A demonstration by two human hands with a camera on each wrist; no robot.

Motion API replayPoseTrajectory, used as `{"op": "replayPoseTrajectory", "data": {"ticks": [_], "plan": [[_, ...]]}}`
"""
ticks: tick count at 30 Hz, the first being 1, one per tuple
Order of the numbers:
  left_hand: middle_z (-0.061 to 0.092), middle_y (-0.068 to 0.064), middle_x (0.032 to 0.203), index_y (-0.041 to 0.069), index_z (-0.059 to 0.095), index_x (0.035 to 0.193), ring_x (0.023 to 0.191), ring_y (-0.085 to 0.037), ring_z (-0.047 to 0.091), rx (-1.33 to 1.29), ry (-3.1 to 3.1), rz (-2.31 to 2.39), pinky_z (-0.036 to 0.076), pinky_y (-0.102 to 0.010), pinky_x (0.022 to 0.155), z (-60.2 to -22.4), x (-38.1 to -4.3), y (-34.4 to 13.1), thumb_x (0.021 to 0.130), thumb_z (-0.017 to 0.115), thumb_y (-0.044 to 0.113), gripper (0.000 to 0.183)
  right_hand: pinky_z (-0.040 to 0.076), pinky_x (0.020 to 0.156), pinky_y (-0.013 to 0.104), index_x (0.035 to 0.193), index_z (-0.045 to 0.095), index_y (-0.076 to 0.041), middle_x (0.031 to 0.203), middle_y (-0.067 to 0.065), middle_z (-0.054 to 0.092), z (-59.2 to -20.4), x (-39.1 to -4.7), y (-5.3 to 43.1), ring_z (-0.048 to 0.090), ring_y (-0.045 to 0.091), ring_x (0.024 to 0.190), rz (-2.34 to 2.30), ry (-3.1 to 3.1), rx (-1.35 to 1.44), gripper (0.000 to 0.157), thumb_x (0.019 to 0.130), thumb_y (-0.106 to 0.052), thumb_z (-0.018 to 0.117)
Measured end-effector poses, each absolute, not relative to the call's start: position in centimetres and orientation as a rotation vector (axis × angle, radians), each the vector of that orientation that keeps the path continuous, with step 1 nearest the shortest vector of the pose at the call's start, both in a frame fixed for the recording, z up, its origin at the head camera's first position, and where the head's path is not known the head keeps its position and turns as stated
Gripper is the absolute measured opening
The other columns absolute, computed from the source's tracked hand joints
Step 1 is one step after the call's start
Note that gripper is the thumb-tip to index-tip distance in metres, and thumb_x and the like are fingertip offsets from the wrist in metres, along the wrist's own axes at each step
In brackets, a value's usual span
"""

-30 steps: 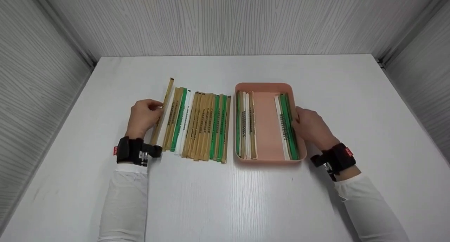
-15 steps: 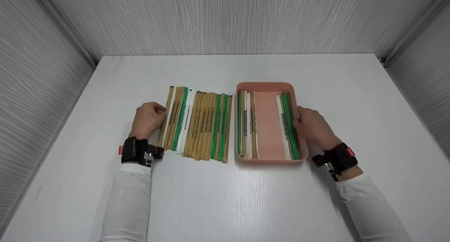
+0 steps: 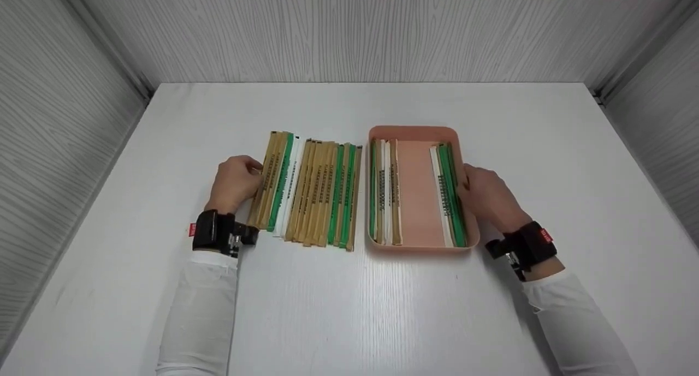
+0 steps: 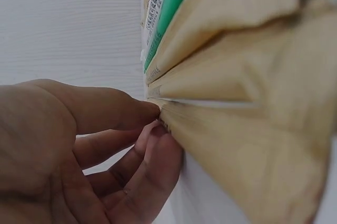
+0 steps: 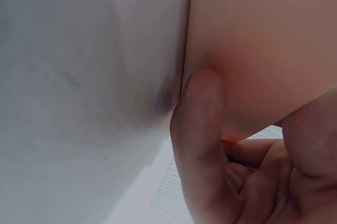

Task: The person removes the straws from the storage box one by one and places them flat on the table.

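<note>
A row of slim paper-wrapped sticks (image 3: 322, 193), brown, green and white with dark print, lies left of a shallow pink tray (image 3: 418, 201). At the row's left end my left hand (image 3: 236, 182) pinches the edge of a brown paper-wrapped stick (image 3: 271, 147). The left wrist view shows thumb and fingertips meeting on the brown wrapper (image 4: 231, 145). My right hand (image 3: 494, 198) grips the tray's right wall, with the thumb (image 5: 200, 113) against the pink plastic in the right wrist view. What the wrappers contain is hidden.
Inside the tray, brown, white and green sticks (image 3: 386, 193) line the left side. A smaller white and green group (image 3: 448, 196) lies along its right. The white table (image 3: 349, 305) is bounded by grey wood-grain panels (image 3: 349, 35) behind and at both sides.
My left hand has moved right, bringing the slanted leftmost brown stick against the row. The white stick beside it is now covered in the head view. My right hand stays on the tray.
</note>
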State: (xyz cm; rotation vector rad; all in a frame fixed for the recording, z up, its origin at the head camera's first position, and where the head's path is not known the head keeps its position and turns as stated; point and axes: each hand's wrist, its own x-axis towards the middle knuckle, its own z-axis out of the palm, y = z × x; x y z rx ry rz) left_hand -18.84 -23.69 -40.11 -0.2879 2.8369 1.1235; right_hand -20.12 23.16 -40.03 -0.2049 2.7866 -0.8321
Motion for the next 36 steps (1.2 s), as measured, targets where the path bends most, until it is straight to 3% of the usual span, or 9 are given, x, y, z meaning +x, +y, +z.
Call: {"op": "replayPoseTrajectory", "data": {"ticks": [12, 19, 23, 25, 27, 30, 33, 36], "plan": [[0.063, -0.020, 0.118, -0.005, 0.064, 0.132, 0.098, -0.031, 0.059, -0.263, 2.921, 1.183, 0.049, -0.039, 0.077, -37.9, -19.2, -21.6, 0.096, 0.055, 0.015, 0.042, 0.045, 0.057, 0.031, 0.105, 0.057, -0.003, 0.086, 0.011, 0.060, -39.9, -20.2, 23.1, 0.058, 0.020, 0.073, -0.815, 2.807, -0.231, 0.017, 0.107, -0.009, 0.042], [0.062, -0.018, 0.121, -0.003, 0.067, 0.128, 0.096, -0.029, 0.060, 0.032, 3.031, 1.097, 0.051, -0.042, 0.077, -34.1, -21.4, -14.8, 0.098, 0.056, 0.014, 0.036, 0.047, 0.058, 0.030, 0.108, 0.058, -0.002, 0.088, 0.011, 0.061, -39.7, -20.0, 22.6, 0.058, 0.020, 0.074, -0.859, 2.783, -0.224, 0.017, 0.107, -0.009, 0.042], [0.061, -0.015, 0.124, -0.001, 0.067, 0.126, 0.091, -0.023, 0.060, 0.173, 2.985, 1.036, 0.054, -0.038, 0.074, -32.8, -22.5, -9.3, 0.099, 0.058, 0.016, 0.033, 0.047, 0.058, 0.030, 0.107, 0.058, -0.003, 0.088, 0.011, 0.061, -39.6, -19.9, 22.5, 0.058, 0.020, 0.073, -0.870, 2.777, -0.224, 0.015, 0.106, -0.008, 0.043], [0.064, -0.013, 0.116, -0.001, 0.069, 0.118, 0.082, -0.019, 0.060, 0.240, 2.956, 1.001, 0.053, -0.033, 0.066, -32.8, -23.0, -6.4, 0.098, 0.060, 0.013, 0.026, 0.046, 0.058, 0.031, 0.106, 0.057, -0.003, 0.087, 0.011, 0.061, -39.5, -19.9, 22.6, 0.058, 0.020, 0.072, -0.860, 2.785, -0.233, 0.015, 0.106, -0.008, 0.044], [0.064, -0.008, 0.097, 0.002, 0.069, 0.099, 0.068, -0.015, 0.055, 0.306, 2.924, 0.947, 0.049, -0.027, 0.055, -33.1, -23.3, -3.7, 0.095, 0.059, 0.007, 0.011, 0.046, 0.058, 0.032, 0.106, 0.057, -0.002, 0.087, 0.011, 0.060, -39.5, -19.9, 22.7, 0.058, 0.021, 0.072, -0.857, 2.786, -0.243, 0.015, 0.106, -0.008, 0.044], [0.047, 0.002, 0.067, 0.011, 0.053, 0.070, 0.053, -0.010, 0.041, 0.419, 2.918, 0.774, 0.036, -0.024, 0.046, -34.0, -23.7, -0.1, 0.091, 0.056, 0.000, 0.024, 0.047, 0.058, 0.032, 0.111, 0.059, -0.001, 0.088, 0.012, 0.061, -39.6, -19.8, 22.8, 0.059, 0.021, 0.073, -0.856, 2.781, -0.250, 0.017, 0.106, -0.008, 0.043], [0.035, 0.005, 0.060, 0.017, 0.039, 0.063, 0.054, -0.010, 0.038, 0.495, 2.926, 0.586, 0.036, -0.027, 0.052, -35.0, -23.6, 2.8, 0.093, 0.058, 0.004, 0.037, 0.048, 0.060, 0.032, 0.117, 0.059, 0.000, 0.091, 0.013, 0.062, -39.6, -19.8, 22.8, 0.060, 0.022, 0.076, -0.845, 2.785, -0.251, 0.021, 0.107, -0.009, 0.043], [0.045, 0.003, 0.066, 0.017, 0.041, 0.067, 0.063, -0.012, 0.048, 0.525, 2.910, 0.519, 0.048, -0.032, 0.064, -36.0, -23.3, 4.7, 0.096, 0.059, 0.013, 0.035, 0.049, 0.064, 0.034, 0.121, 0.060, 0.000, 0.094, 0.014, 0.063, -39.8, -19.8, 22.8, 0.061, 0.023, 0.079, -0.833, 2.798, -0.266, 0.024, 0.107, -0.009, 0.043]]}}
